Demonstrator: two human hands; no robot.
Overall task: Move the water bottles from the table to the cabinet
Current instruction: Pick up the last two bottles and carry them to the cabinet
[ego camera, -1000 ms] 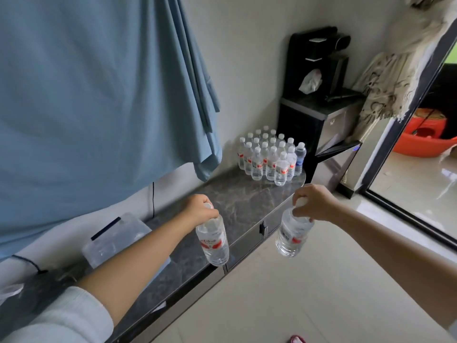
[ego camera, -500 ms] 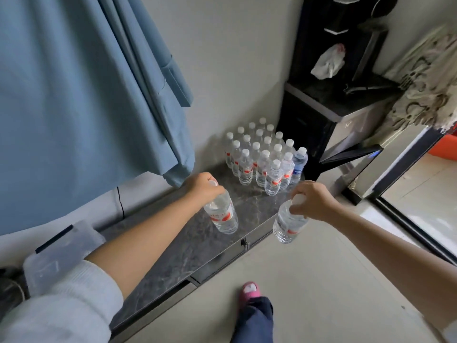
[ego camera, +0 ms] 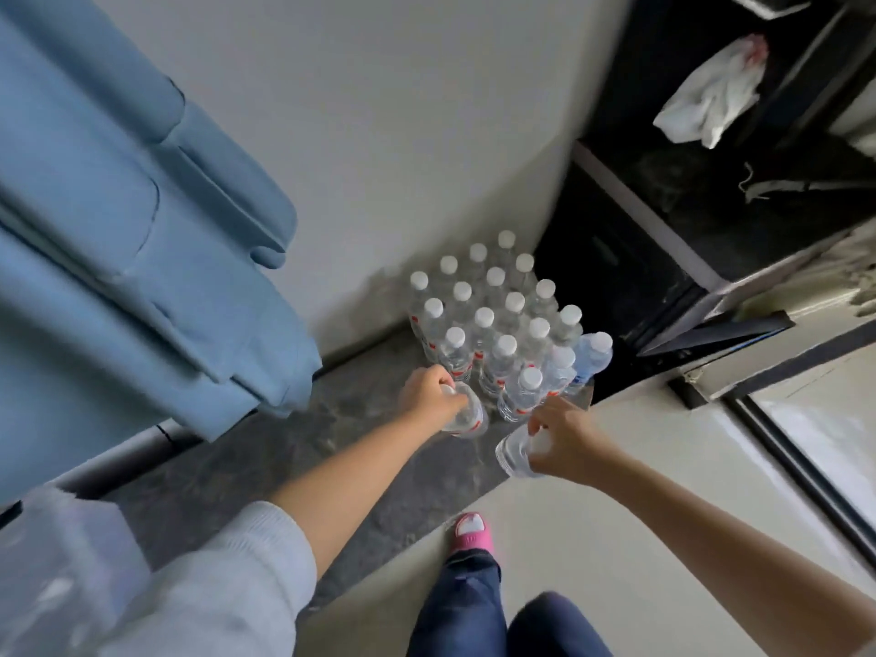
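Observation:
My left hand (ego camera: pixel 429 395) grips the cap end of a clear water bottle (ego camera: pixel 468 418) with a red label, low over the dark stone cabinet top (ego camera: pixel 265 457), just in front of the bottle cluster. My right hand (ego camera: pixel 564 433) grips the top of a second clear bottle (ego camera: pixel 511 453) near the cabinet's front edge. Several white-capped bottles (ego camera: pixel 493 320) stand packed together in the corner by the wall, and one bluish bottle (ego camera: pixel 590 360) stands at their right side.
A blue cloth (ego camera: pixel 128 239) hangs over the cabinet at the left. A black appliance stand (ego camera: pixel 673 239) with a white crumpled bag (ego camera: pixel 711 101) rises right of the bottles. A clear plastic box (ego camera: pixel 61 576) lies at the lower left. My pink slipper (ego camera: pixel 471 533) stands on the pale floor.
Both hands have carried their bottles forward to the cluster. The left bottle has dropped close to the cabinet top. The view has tilted down and moved closer.

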